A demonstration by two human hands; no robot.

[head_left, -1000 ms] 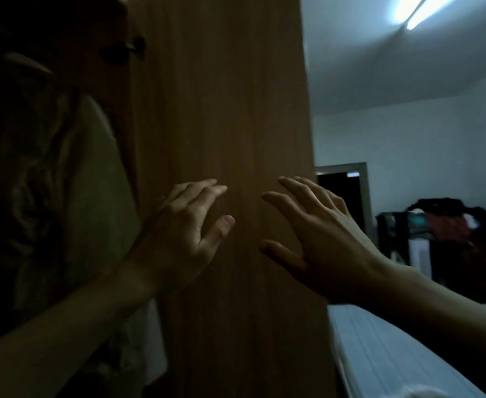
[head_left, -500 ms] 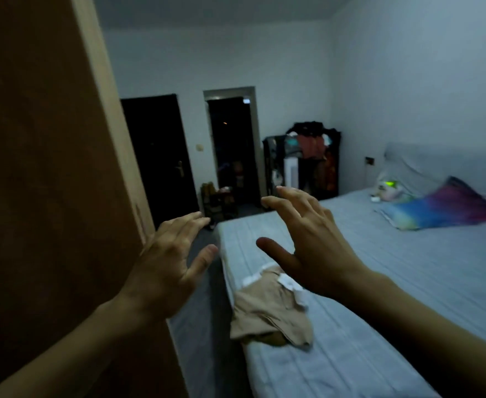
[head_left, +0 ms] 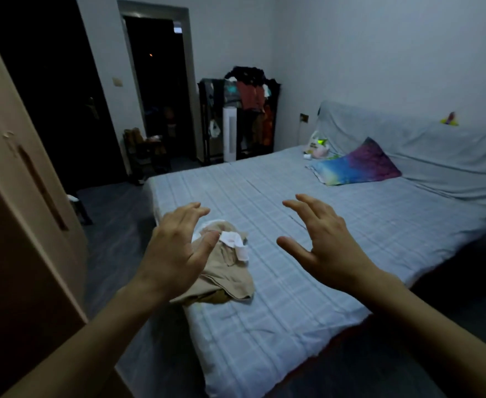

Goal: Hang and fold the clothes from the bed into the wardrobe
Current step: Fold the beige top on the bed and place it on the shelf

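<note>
A crumpled beige garment [head_left: 224, 274] with white pocket linings lies near the left edge of the bed [head_left: 308, 248], which has a pale blue checked sheet. My left hand [head_left: 175, 251] hovers in front of the garment with fingers spread and slightly bent, holding nothing. My right hand [head_left: 319, 242] is raised over the sheet to the right of the garment, fingers spread, also holding nothing. The wardrobe [head_left: 17, 196] stands at the left edge of the view, its door partly seen.
A colourful pillow [head_left: 356, 165] and a small toy [head_left: 318, 146] lie near the covered headboard. A clothes rack [head_left: 239, 110] with hanging garments and a white tower fan [head_left: 229, 133] stand at the far wall. Dark doorways open beyond; dark floor runs between wardrobe and bed.
The view has swung from the wardrobe door round to the bed. Both hands stayed raised and spread, and now hang over the bed near the beige garment.
</note>
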